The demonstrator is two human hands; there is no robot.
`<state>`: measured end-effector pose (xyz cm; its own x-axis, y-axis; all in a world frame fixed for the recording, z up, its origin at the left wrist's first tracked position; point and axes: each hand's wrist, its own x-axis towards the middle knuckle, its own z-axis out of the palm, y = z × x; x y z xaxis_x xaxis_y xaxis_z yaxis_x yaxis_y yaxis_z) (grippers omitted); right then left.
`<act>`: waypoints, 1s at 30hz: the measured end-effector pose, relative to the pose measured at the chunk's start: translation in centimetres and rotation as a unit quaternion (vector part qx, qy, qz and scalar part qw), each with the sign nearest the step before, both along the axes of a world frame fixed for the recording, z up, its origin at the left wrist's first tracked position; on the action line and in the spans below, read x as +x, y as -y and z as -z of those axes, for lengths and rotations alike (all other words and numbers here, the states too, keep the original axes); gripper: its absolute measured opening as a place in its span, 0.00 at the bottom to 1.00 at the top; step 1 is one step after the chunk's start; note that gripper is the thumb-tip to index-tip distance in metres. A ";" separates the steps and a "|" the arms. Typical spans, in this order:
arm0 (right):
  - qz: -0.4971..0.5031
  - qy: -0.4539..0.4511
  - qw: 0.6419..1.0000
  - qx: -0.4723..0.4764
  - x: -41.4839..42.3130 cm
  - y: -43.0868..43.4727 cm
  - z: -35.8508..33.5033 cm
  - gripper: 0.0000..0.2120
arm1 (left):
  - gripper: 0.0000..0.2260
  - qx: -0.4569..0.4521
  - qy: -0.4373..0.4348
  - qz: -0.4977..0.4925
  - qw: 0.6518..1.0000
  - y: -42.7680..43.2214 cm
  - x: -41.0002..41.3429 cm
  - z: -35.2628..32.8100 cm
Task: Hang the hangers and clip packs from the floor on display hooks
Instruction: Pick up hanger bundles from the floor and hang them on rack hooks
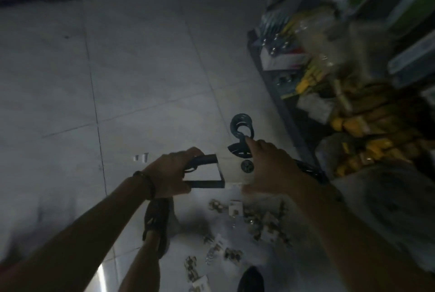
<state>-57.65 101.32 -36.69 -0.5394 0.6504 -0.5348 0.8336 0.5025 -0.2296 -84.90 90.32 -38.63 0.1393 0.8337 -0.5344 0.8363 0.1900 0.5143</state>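
While left hand point(173, 174) grips hangers point(204, 183) | right hand point(270, 167) touches them | clip packs point(235, 209) below

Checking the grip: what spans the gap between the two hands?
In the head view, a bundle of dark hangers with a pale band bridges left hand and right hand.

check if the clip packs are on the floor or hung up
On the floor: the clip packs lie scattered loose on the pale tiles, none of that pile on a hook.
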 end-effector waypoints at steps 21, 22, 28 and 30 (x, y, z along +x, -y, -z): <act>0.385 -0.241 0.886 0.089 21.5 36.9 -34.8 0.43 | 0.06 0.220 0.321 -0.405 0.827 21.3 31.6 -34.4; 0.390 -0.224 0.884 0.123 23.0 38.7 -36.0 0.35 | 0.05 0.235 0.306 -0.352 0.853 22.3 32.3 -35.2; 0.408 -0.158 0.842 0.316 31.7 46.3 -46.4 0.11 | 0.01 0.219 0.343 -0.098 0.908 28.0 42.0 -41.8; 0.403 -0.130 0.847 0.322 34.7 48.3 -49.5 0.15 | 0.06 0.236 0.354 -0.029 0.904 29.8 46.5 -44.8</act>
